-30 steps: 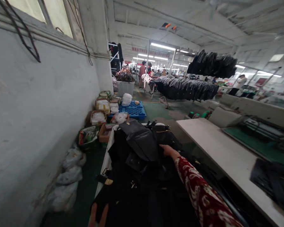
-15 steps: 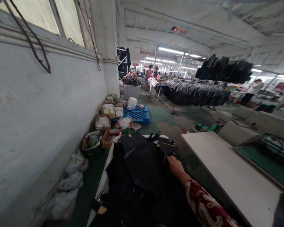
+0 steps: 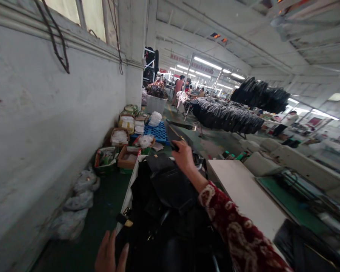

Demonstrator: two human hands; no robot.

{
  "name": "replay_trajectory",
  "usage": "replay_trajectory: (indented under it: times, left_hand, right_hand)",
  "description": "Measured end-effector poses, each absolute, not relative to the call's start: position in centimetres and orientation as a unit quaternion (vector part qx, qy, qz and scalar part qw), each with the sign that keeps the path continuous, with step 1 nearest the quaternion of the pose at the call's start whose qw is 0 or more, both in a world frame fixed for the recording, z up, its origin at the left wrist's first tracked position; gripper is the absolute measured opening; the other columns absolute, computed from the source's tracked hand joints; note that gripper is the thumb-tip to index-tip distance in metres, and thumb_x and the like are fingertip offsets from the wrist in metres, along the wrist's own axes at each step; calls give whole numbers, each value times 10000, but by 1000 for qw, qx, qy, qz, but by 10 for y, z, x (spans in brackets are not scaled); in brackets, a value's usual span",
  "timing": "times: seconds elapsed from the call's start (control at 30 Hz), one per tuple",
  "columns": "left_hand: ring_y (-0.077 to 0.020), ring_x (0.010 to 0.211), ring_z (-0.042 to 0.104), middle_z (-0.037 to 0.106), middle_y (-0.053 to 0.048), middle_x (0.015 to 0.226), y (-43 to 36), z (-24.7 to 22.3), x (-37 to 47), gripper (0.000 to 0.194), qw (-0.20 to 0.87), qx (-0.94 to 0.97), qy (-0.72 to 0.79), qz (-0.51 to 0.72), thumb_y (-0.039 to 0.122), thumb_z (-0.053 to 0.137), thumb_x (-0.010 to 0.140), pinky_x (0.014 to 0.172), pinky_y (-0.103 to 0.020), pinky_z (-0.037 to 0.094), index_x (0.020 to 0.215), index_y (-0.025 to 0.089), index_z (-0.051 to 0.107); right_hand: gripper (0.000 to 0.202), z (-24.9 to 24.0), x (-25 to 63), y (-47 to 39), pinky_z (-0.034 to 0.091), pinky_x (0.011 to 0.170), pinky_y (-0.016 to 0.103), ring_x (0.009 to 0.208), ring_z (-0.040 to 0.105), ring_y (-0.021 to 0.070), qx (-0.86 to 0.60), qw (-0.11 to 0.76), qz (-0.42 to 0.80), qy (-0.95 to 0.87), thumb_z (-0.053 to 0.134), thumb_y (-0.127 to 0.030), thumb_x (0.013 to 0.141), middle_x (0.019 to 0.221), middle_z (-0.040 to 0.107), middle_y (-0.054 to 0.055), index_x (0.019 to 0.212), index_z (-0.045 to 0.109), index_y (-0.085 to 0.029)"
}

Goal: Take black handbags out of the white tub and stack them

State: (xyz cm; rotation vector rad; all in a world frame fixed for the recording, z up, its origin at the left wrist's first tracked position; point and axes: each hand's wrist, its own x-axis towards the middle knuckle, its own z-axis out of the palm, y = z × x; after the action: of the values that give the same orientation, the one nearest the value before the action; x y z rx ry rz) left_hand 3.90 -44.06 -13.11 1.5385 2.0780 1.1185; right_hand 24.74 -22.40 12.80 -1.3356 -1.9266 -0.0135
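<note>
My right hand [image 3: 184, 156], in a red patterned sleeve, is closed on a black bag [image 3: 175, 132] raised above a white bin. A strap with a metal end sticks out from the bag to the right. Several black leather-like pieces [image 3: 170, 181] with gold and silver fittings are heaped in the bin [image 3: 129, 189], whose pale rim shows on the left. Low in the view, my left hand [image 3: 110, 253] has its fingers up and spread, holding nothing, beside the heap's near left part.
To the right runs a white table [image 3: 229, 177], with a dark bag [image 3: 308, 245] at its near end. Cartons [image 3: 129, 155] and plastic bags [image 3: 78, 200] line the wall on the left. A blue pallet [image 3: 160, 132] lies ahead. Hanging garments [image 3: 229, 115] and people are farther off.
My right hand has lifted the black bag up and to the left, off the heap. My left hand has come into view at the bottom. The camera view has tilted and shifted.
</note>
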Motion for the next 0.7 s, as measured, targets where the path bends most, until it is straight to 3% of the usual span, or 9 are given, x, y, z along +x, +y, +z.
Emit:
replay_trajectory:
  times: [0.13,0.2,0.23,0.3,0.4,0.57,0.7]
  left_hand:
    - [-217,1326,205,247,-104,1442,-369,-59,54,549,79,565,675,468,423,255,858,1087,-409,186,1345,169,273]
    - [-242,1330,190,282,-117,1431,-322,-43,62,530,53,612,664,427,415,252,867,1072,-452,179,1325,162,333]
    - [-264,1331,185,295,-119,1428,-299,-42,67,524,52,635,666,389,421,258,868,1056,-487,182,1321,176,354]
    - [-310,1330,173,297,-116,1433,-258,-53,78,525,66,669,674,306,448,280,862,1022,-545,189,1327,218,363]
    - [-368,1328,144,238,-132,1457,-215,-89,98,585,74,690,684,223,513,307,837,1001,-578,184,1359,246,306]
    - [-410,1324,117,172,-135,1478,-193,-176,122,647,64,681,714,148,562,352,798,982,-648,116,1370,279,250]
    - [-315,1355,67,171,-113,1481,-184,-242,127,573,67,695,697,163,464,295,849,1030,-599,98,1371,228,254]
  right_hand:
    - [419,22,191,-239,470,784,382,936,568,229,-551,153,55,-818,482,-139,721,1023,578,78,1128,553,-212]
    - [678,-36,197,-251,486,770,401,1006,544,278,-477,30,149,-866,652,-219,617,1117,553,110,1261,439,-208]
    - [799,-59,208,-253,483,797,399,1027,540,282,-426,8,203,-882,709,-271,568,1148,550,118,1298,394,-194]
    - [748,-87,241,-246,440,903,388,1093,513,246,-431,119,230,-864,680,-330,631,1208,536,94,1308,382,-216]
    - [499,-103,308,-212,355,1005,387,1195,434,211,-582,287,136,-749,495,-286,801,1272,502,91,1288,417,-208]
    - [547,-169,386,-177,254,1000,594,1330,207,313,-703,182,88,-682,423,-361,831,1442,282,81,1355,310,-252]
    - [684,-250,393,-181,242,1019,583,1354,121,304,-705,192,68,-679,439,-319,800,1486,137,83,1407,130,-267]
